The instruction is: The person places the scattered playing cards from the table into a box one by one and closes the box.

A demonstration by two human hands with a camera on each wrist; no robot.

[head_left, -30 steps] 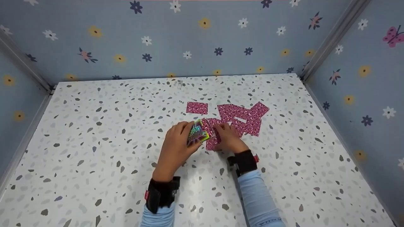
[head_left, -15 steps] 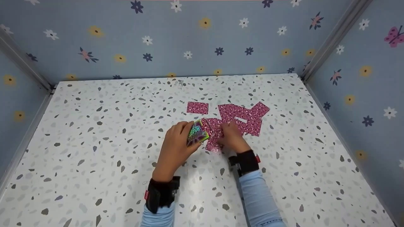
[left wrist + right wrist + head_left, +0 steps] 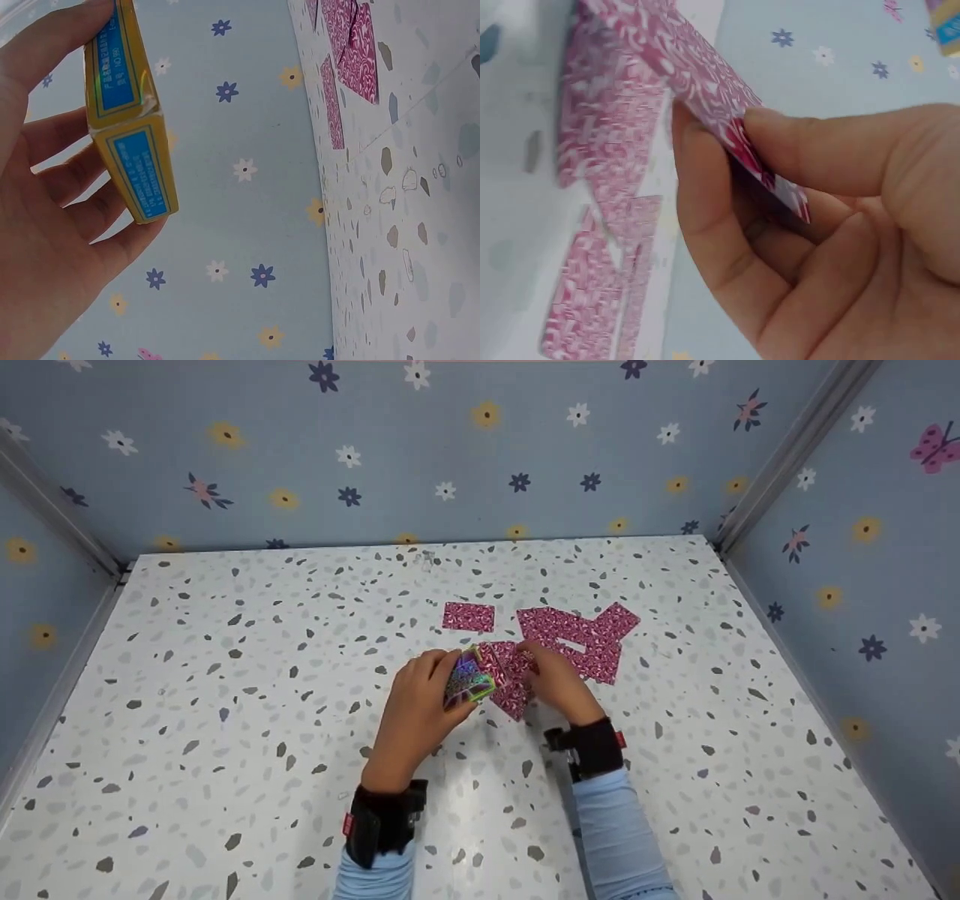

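In the head view my left hand (image 3: 420,697) grips a small card box (image 3: 469,679) with a shiny rainbow face. Yellow edges and blue printed labels show on the same card box (image 3: 135,176) in the left wrist view, with thumb and fingers on opposite sides. My right hand (image 3: 559,681), just right of the box, pinches a pink-and-white patterned playing card (image 3: 697,82) between thumb and index finger. The card slants up and away from the fingertips in the right wrist view. Another patterned card surface (image 3: 489,661) shows right at the box's edge.
Several matching cards (image 3: 555,624) overlap on the speckled white table (image 3: 247,697), behind and right of the right hand. One single card (image 3: 469,616) lies apart behind the box. Blue flowered panels (image 3: 420,457) border the table at the back and sides.
The right hand has shifted slightly right, and the card under its fingers has turned, a corner now pointing toward the person. The left hand and box stay in place; the box's shine has changed.
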